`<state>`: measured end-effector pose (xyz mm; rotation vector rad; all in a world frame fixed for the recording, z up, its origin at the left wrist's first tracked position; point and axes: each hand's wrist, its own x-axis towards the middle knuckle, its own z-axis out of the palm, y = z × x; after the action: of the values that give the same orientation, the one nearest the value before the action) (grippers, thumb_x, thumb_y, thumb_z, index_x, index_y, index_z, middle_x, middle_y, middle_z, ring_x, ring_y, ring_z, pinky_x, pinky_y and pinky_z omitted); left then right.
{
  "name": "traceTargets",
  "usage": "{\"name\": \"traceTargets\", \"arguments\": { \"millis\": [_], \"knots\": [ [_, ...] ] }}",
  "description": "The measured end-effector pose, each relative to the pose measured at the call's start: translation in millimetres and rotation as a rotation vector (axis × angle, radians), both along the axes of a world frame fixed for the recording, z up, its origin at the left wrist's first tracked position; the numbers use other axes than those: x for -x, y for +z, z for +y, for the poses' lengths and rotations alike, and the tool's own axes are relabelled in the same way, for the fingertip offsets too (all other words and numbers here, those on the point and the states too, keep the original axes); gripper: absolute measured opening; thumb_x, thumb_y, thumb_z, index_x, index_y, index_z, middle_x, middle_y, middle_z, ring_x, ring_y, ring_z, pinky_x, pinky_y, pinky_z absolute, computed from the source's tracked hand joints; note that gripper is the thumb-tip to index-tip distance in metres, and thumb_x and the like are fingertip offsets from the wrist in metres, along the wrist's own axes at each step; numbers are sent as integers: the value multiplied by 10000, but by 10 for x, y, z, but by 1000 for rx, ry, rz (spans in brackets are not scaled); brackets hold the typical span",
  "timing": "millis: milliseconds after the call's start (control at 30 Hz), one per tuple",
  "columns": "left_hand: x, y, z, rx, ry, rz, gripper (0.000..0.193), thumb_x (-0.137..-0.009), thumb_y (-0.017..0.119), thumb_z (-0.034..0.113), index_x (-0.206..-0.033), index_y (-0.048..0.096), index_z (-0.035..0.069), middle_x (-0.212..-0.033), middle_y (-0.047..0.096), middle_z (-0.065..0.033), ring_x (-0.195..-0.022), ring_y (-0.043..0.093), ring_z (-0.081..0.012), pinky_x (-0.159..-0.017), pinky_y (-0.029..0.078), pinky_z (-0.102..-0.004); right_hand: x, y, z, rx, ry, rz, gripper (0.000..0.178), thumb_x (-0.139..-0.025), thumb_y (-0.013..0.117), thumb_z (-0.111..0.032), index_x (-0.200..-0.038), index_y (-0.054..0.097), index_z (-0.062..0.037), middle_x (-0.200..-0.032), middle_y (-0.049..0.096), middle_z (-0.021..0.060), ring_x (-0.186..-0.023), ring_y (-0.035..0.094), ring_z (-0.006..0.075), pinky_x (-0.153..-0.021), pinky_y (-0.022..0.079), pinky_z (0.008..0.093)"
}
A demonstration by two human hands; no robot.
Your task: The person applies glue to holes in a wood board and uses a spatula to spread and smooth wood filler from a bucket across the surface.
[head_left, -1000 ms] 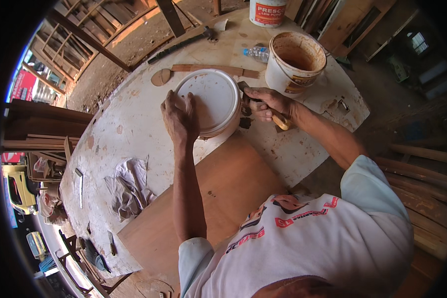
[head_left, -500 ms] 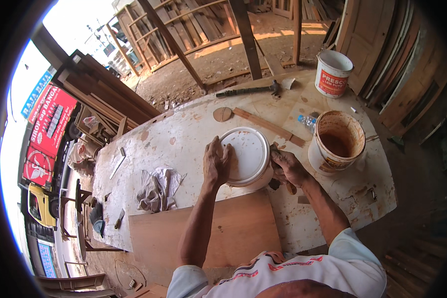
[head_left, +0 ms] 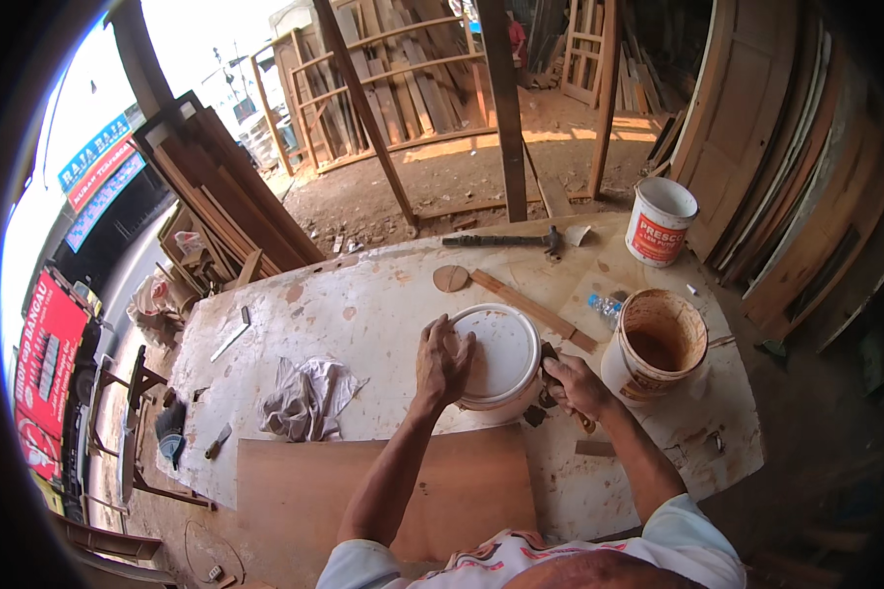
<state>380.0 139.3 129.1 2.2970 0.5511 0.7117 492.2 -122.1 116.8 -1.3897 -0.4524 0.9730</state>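
View tilts higher; our left hand (head_left: 444, 363), fingers spread, steadies bucket lid (head_left: 501, 346); right hand (head_left: 575, 387), fingers curled round scraper (head_left: 586, 424), apparently works rim (head_left: 506, 397); steadiness needed.

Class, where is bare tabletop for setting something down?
Bare: whitish tabletop between crumpled white cloth, dark-handled hammer and round brown disc. Crowded: right of the round white tub, around the right hand and open brown-stained bucket.

The left hand (head_left: 445, 365) is resting on the white lidded bucket (head_left: 498, 350), the right hand (head_left: 575, 386) is gripping a tool (head_left: 586, 424) beside it, and one cloth (head_left: 309, 398) is lying crumpled.
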Motion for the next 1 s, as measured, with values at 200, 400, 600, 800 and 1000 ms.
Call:
{"name": "traceTargets", "arguments": {
  "millis": [200,400,600,800,1000],
  "knots": [
    [60,-67,-72,-339,-74,-322,679,-982,770,284,-1541,521,-10,-1535,536,-266,-1454,495,-447,-1215,407,-545,237,282,67,186,-62,-187,308,-1106,506,-361,-1037,582,-70,-683,497,-16,-489,486,89,-415,410,291],
    [223,128,-620,-438,-311,-34,952,-828,902,501,-1566,514,41,-1554,554,-204,-1498,459,-397,-1269,299,-576,159,-48,17,160,-171,-998,405,-1112,561,-301,-1308,613,49,-1007,744,304,-944,744,476,-852,585,533],
    [149,116,-628,-439,-293,43,906,-857,853,566,-1527,550,36,-1582,523,-214,-1508,436,-430,-1224,295,-669,463,294,96,541,-135,-1127,242,-1078,558,-197,-1123,580,40,-914,744,319,-923,755,495,-812,611,562],
    [66,378,-498,-425,-382,6,689,-921,828,394,-1481,615,54,-1525,589,-224,-1402,565,-446,-1151,470,-579,420,290,110,651,-62,-1235,335,-1113,518,-266,-1293,509,17,-948,751,310,-865,752,496,-750,598,606],
    [2,887,245,-538,-331,-291,295,-1042,704,233,-1281,761,70,-1321,735,-189,-1234,696,-385,-1036,572,-464,367,308,32,639,-42,-930,512,-1113,502,-353,-1404,470,67,-1171,732,340,-933,757,512,-770,600,608]
  ]
}}
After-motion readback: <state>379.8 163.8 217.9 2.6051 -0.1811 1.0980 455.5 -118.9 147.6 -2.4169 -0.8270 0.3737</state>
